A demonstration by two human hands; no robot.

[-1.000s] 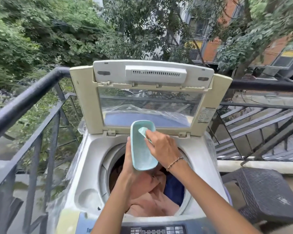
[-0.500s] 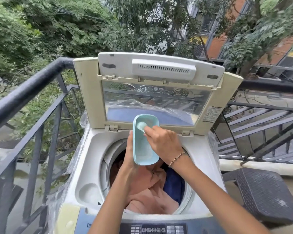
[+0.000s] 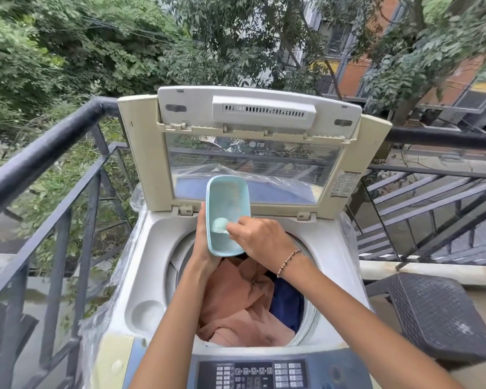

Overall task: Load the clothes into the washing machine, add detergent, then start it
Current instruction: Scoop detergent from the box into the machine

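Observation:
The top-load washing machine [image 3: 152, 265] stands with its lid [image 3: 253, 147] raised upright. Orange and dark blue clothes [image 3: 242, 301] fill the drum. Over the drum's far edge my left hand [image 3: 205, 248] grips a light blue detergent container [image 3: 227, 203] from its left side and underneath, tilted toward me. My right hand [image 3: 261, 240] reaches into the container and pinches a small pale scoop [image 3: 219, 225] near its lower end. The control panel [image 3: 253, 374] sits at the near edge.
A black metal railing [image 3: 40, 155] runs along the left and behind the machine. A dark woven plastic stool [image 3: 438, 313] stands to the right. Clear plastic wrap covers the machine's sides. A round recess [image 3: 148, 315] sits left of the drum.
The scoop in my right hand has moved from the container's upper end down to its lower end. The container stays in my left hand over the drum.

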